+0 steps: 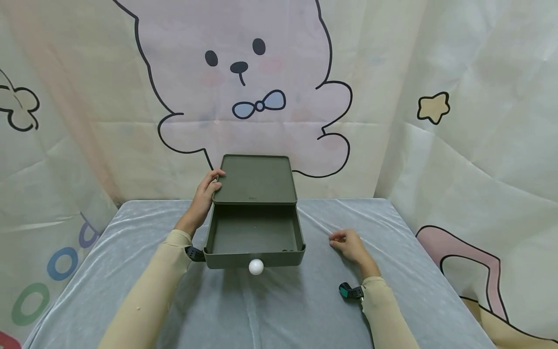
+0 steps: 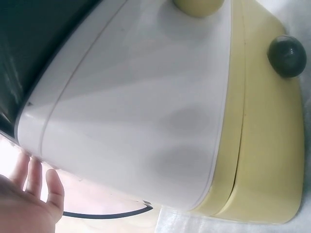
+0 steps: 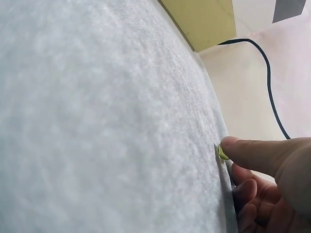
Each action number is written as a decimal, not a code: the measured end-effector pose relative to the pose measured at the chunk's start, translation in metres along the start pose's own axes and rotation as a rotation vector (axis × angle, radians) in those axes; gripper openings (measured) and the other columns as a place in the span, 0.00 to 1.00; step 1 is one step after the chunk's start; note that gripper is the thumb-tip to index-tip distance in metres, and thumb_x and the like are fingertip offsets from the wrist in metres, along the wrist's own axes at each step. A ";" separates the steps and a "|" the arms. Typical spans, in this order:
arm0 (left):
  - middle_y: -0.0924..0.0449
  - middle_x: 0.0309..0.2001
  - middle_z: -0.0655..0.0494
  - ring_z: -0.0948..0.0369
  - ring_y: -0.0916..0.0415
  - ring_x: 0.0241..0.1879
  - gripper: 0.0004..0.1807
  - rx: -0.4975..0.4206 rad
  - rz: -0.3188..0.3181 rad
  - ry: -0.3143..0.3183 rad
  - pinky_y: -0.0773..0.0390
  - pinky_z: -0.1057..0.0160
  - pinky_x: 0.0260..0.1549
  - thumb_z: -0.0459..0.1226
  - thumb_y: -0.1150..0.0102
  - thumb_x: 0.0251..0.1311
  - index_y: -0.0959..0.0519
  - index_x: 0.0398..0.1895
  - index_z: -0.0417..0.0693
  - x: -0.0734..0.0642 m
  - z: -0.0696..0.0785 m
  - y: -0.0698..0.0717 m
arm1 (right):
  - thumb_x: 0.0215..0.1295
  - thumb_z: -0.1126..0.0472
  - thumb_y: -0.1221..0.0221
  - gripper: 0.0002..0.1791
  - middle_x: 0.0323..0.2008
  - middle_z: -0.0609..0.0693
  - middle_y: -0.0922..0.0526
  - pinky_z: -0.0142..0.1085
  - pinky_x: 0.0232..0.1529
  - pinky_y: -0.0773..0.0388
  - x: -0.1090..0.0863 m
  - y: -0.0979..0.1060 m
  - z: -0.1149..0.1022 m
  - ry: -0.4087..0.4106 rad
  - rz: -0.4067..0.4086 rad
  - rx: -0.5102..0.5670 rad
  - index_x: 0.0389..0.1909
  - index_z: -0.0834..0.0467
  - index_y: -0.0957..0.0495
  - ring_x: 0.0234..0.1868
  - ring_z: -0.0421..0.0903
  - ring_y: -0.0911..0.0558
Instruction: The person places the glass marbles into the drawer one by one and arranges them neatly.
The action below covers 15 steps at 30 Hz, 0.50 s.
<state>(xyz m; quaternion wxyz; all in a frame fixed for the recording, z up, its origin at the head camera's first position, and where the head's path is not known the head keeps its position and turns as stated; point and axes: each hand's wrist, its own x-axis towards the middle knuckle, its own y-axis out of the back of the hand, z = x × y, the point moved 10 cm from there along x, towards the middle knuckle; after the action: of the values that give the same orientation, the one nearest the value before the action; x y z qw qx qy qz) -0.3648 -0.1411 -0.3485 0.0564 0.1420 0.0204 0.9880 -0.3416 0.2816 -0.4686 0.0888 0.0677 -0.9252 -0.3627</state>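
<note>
A small drawer cabinet with a dark green top [image 1: 257, 179] stands mid-table. Its dark green top drawer [image 1: 255, 260] is pulled out, with a white knob [image 1: 256, 266] and tiny specks in its front right corner. My left hand [image 1: 202, 198] rests on the cabinet's upper left side; in the left wrist view its fingers [image 2: 54, 187] look fairly straight against the white side panel [image 2: 131, 111]. Low over the cloth to the right, my right hand [image 1: 352, 248] has its fingers bent. A small yellow-green thing [image 3: 222, 152], partly covered, is pinched at its fingertips.
Below the white part, the cabinet has a yellow drawer [image 2: 272, 136] with a dark green knob [image 2: 287, 56]. Light blue-grey cloth [image 1: 322, 315] covers the table. A printed curtain [image 1: 370, 58] hangs behind and at both sides.
</note>
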 end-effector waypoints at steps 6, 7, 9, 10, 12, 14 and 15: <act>0.42 0.71 0.48 0.54 0.38 0.60 0.19 0.002 0.003 -0.008 0.37 0.56 0.58 0.36 0.65 0.76 0.37 0.66 0.43 0.001 0.002 -0.001 | 0.61 0.70 0.34 0.07 0.30 0.56 0.16 0.29 0.35 0.29 -0.001 0.003 0.002 -0.024 -0.007 0.002 0.39 0.68 0.14 0.30 0.35 0.27; 0.42 0.71 0.48 0.54 0.38 0.61 0.19 0.002 0.003 -0.007 0.37 0.56 0.58 0.36 0.65 0.76 0.37 0.66 0.43 0.001 0.002 -0.001 | 0.61 0.70 0.35 0.08 0.30 0.57 0.16 0.29 0.34 0.29 -0.001 0.004 0.003 -0.034 -0.004 0.009 0.40 0.69 0.14 0.29 0.35 0.26; 0.43 0.73 0.48 0.54 0.39 0.62 0.19 0.001 0.000 -0.005 0.37 0.56 0.59 0.36 0.65 0.76 0.38 0.66 0.43 0.000 0.002 -0.002 | 0.62 0.69 0.35 0.08 0.31 0.58 0.15 0.29 0.33 0.28 -0.001 0.006 0.003 -0.048 -0.005 0.018 0.41 0.69 0.14 0.28 0.36 0.26; 0.44 0.73 0.48 0.54 0.40 0.62 0.19 0.000 -0.003 -0.003 0.37 0.56 0.59 0.36 0.65 0.76 0.38 0.66 0.43 0.000 0.001 -0.002 | 0.63 0.69 0.35 0.09 0.32 0.59 0.14 0.29 0.32 0.28 -0.001 0.007 0.002 -0.054 -0.003 0.022 0.42 0.68 0.14 0.28 0.37 0.25; 0.45 0.74 0.48 0.54 0.40 0.63 0.19 -0.003 -0.004 -0.001 0.37 0.56 0.59 0.36 0.65 0.76 0.38 0.66 0.43 0.000 0.000 -0.002 | 0.64 0.68 0.36 0.10 0.35 0.60 0.13 0.30 0.31 0.27 0.000 0.009 0.000 -0.057 -0.002 0.026 0.44 0.68 0.14 0.28 0.38 0.24; 0.45 0.74 0.49 0.53 0.40 0.64 0.19 -0.004 -0.005 0.002 0.37 0.55 0.59 0.36 0.65 0.76 0.38 0.66 0.43 0.000 0.000 -0.001 | 0.65 0.67 0.36 0.10 0.37 0.61 0.13 0.30 0.29 0.27 0.001 0.011 -0.005 -0.045 -0.002 0.029 0.45 0.67 0.14 0.28 0.39 0.24; 0.45 0.73 0.49 0.54 0.40 0.64 0.19 -0.004 -0.003 0.001 0.37 0.56 0.59 0.36 0.65 0.76 0.38 0.66 0.43 0.000 0.000 -0.001 | 0.66 0.66 0.36 0.11 0.38 0.61 0.13 0.30 0.29 0.27 0.002 0.011 -0.009 -0.030 0.000 0.028 0.45 0.67 0.14 0.27 0.39 0.24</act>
<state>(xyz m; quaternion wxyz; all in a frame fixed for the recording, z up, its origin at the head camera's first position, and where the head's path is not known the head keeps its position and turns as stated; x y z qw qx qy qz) -0.3651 -0.1404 -0.3487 0.0582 0.1415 0.0186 0.9881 -0.3420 0.2837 -0.4541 0.0739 0.0637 -0.9315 -0.3505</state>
